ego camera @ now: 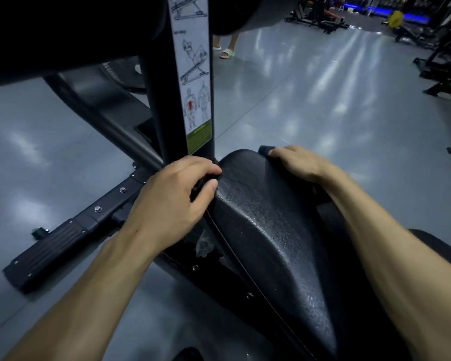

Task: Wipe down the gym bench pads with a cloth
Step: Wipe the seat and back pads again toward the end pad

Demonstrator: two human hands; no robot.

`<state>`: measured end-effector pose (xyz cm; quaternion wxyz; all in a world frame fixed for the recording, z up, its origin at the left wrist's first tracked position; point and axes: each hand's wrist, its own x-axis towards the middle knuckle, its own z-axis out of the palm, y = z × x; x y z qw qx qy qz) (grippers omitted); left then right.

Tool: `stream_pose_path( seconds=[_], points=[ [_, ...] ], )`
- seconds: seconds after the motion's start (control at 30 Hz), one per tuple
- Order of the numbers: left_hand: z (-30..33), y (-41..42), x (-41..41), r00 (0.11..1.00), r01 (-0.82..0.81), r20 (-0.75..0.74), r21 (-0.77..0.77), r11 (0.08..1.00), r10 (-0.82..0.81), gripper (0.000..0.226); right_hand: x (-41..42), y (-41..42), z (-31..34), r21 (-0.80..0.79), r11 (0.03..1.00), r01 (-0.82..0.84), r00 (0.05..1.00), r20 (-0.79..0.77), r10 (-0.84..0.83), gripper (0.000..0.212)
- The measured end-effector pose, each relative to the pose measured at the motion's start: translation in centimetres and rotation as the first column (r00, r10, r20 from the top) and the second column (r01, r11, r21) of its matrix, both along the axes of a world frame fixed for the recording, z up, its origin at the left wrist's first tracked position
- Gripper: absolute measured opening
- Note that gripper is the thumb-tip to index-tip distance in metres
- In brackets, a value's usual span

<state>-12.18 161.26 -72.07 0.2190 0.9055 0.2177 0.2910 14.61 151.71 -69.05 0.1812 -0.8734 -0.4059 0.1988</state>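
A black padded bench seat runs from the bottom of the head view up to the middle; its textured surface glistens as if damp. My left hand grips the pad's upper left edge, fingers curled over the rim and thumb on top. My right hand lies over the pad's far right edge, fingers curled down on a dark cloth, of which only a small bunched end shows past the fingertips.
A black upright post with a white instruction label rises just behind the pad. A ribbed foot bar lies on the grey floor at left. A person's sandalled feet stand beyond. Other machines line the right.
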Motion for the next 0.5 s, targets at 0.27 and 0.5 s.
stream_pose_path(
  seconds=[0.27,0.5],
  points=[
    [0.9,1.0,-1.1,0.976,-0.175,0.114,-0.115,0.978,0.188,0.026,-5.3,7.6,1.5,0.038,0.981,-0.192,0.97,0.161,0.184,0.046],
    [1.5,0.3,-1.7,0.967,-0.195,0.146,-0.104,0.975,0.209,0.031,-8.7,5.4,1.1,0.095,0.943,-0.319,0.875,0.413,0.254,0.031]
  ],
)
